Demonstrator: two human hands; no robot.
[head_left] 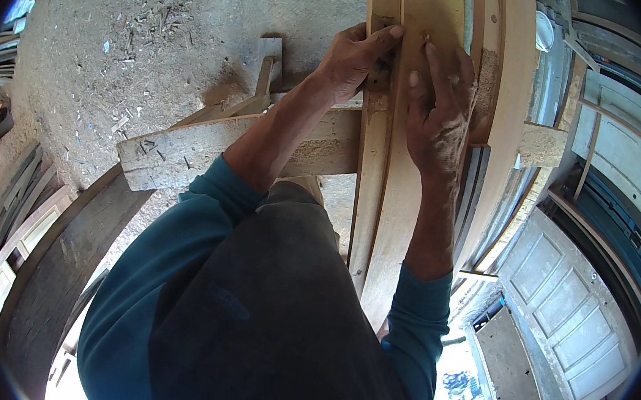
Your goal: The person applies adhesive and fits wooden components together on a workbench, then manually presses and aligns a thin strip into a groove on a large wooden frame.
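Long pale wooden boards lie lengthwise in front of me and to my right. My left hand grips the edge of the narrow wooden board, with its thumb on top and its other fingers mostly hidden at the side. On the wider board beside it, my right hand rests with its fingers stretched forward and apart. A small reddish spot shows on the wood just beyond its fingertips; I cannot tell what it is.
A rough crossbeam with several nails sticking up supports the boards. Dark narrow strips lie by my right forearm. Wood scraps litter the dirt floor. A curved-looking dark plank stands at left, a white panelled door at right.
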